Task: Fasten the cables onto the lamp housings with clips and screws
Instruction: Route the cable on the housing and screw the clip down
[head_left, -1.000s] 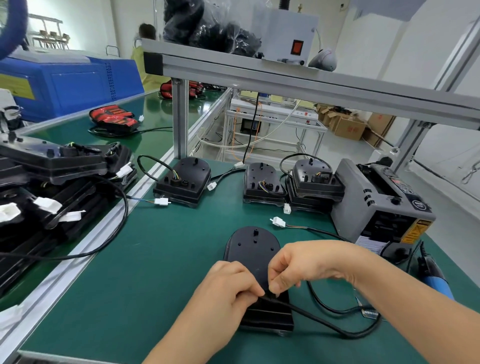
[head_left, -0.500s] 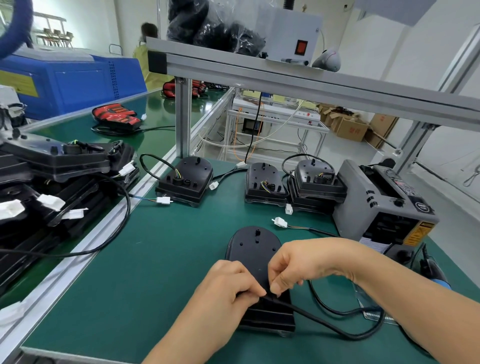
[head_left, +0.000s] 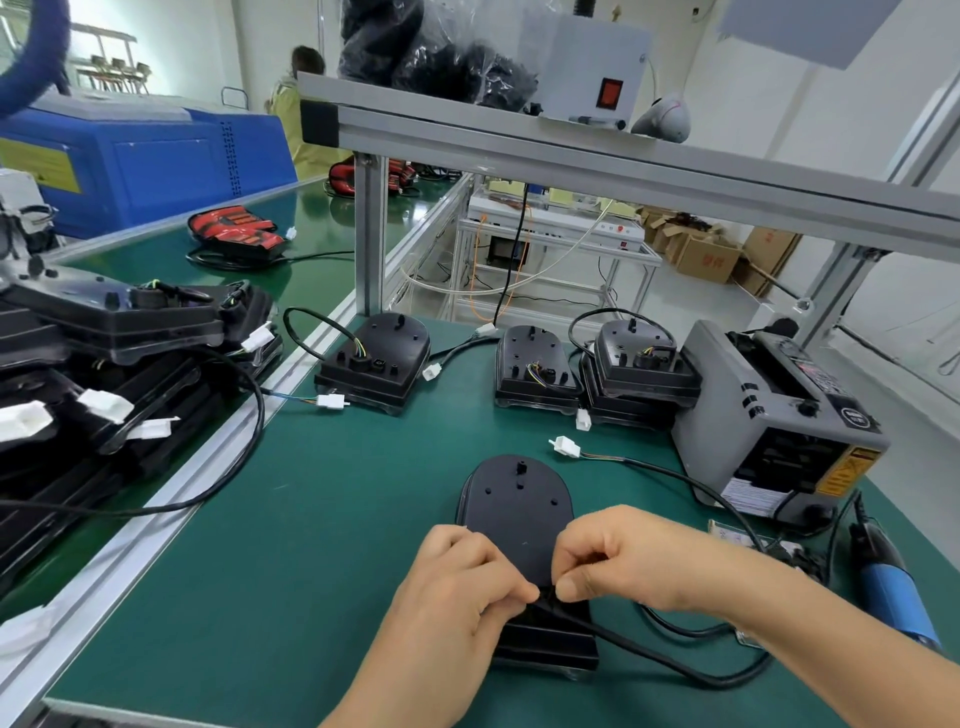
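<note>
At six o'clock on the green bench (head_left: 311, 519), left hand (head_left: 457, 587) and right hand (head_left: 623, 561) both pinch the black cable (head_left: 649, 654) atop the lamp housing (head_left: 511, 499).

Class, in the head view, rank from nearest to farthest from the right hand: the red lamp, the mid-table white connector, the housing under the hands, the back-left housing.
From the right hand:
1. housing under the hands, directly beneath.
2. white connector, just beyond, mid-table.
3. back-left housing, far table edge.
4. red lamp, left belt, farthest.

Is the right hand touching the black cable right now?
Touching. Head view: right hand pinches the cable over the near lamp housing, thumb tip on it.
</note>
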